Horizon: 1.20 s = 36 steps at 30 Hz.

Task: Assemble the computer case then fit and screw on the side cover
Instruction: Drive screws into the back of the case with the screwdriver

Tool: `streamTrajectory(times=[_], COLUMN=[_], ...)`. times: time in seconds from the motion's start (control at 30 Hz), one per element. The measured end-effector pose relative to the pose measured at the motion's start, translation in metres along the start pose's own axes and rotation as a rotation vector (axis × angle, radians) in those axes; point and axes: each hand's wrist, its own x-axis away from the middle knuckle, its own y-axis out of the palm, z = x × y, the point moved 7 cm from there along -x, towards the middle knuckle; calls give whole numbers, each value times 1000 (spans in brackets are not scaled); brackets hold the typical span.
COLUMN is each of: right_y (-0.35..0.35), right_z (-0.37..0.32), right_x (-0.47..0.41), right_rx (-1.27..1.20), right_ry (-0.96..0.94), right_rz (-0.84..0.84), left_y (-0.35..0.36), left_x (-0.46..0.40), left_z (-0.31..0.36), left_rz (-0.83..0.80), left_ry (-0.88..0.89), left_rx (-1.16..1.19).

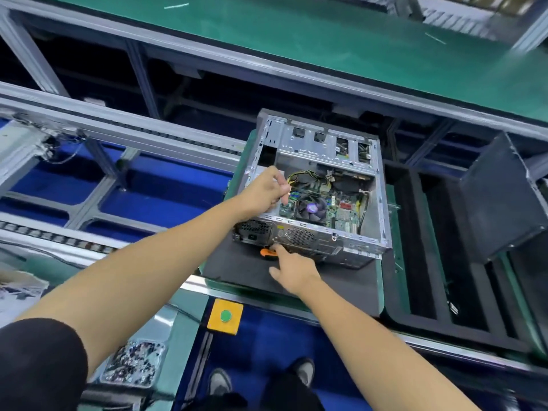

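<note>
Head view: my left hand (pixel 268 188) grips the open computer case (pixel 314 188) edge, right fingers (pixel 277 249) loosely open touching an orange-handled screwdriver (pixel 267 252); grasping it likely comes next.

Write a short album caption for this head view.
Left hand reaches into the open computer case; right hand reaches for an orange-handled tool.

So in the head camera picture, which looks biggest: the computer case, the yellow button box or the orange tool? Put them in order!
Biggest to smallest, as they look:
1. Computer case
2. Yellow button box
3. Orange tool
The tool is partly hidden by the right hand, so its real size is unsure.
</note>
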Motion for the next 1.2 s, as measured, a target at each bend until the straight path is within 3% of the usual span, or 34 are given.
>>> streamTrajectory(times=[0.1,0.2,0.3,0.47,0.67,0.8,1.0,1.2], right_y=[15,18,13,22,33,41,53,52], right_z=[0,0,4,1,1,4,1,1], right_x=[-5,-9,-13,-9,0,2,8,19], right_rx=[-75,-128,-83,-244,-742,-1041,-1107,-1155], right_ry=[63,60,41,112,328,504,589,653], right_rz=[-34,-71,-135,-256,-258,-126,-7,238], left_y=[3,12,13,9,21,26,25,21], left_x=[29,54,75,80,79,77,72,75], left_z=[2,-34,-79,-130,-142,-145,-145,-141], left_rz=[-10,-60,-151,-124,-95,-86,-71,-14], left_ry=[129,-35,-108,-15,18,21,163,232], left_rx=[-170,-228,-556,-929,-847,-756,-765,-766])
